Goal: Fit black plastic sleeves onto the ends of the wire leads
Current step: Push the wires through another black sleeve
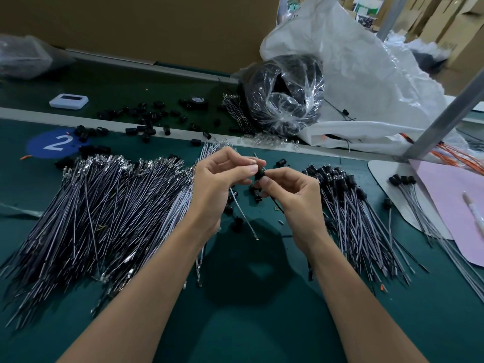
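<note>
Here, above the middle of the green worktop, the left hand pinches a wire lead between thumb and forefinger, the lead's tail hanging down to the mat. The right hand pinches a black plastic sleeve at the lead's upper end, close against the left fingertips. A heap of bare leads lies toward the left edge, sleeved leads toward the right, and loose sleeves along the far edge.

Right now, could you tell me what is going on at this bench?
A person is sleeving wire leads. The left hand pinches one lead near its tip, while the fingers of the right hand pinch a black sleeve against it. Bare leads are piled to the left, sleeved ones to the right, and loose sleeves lie scattered at the back.
</note>
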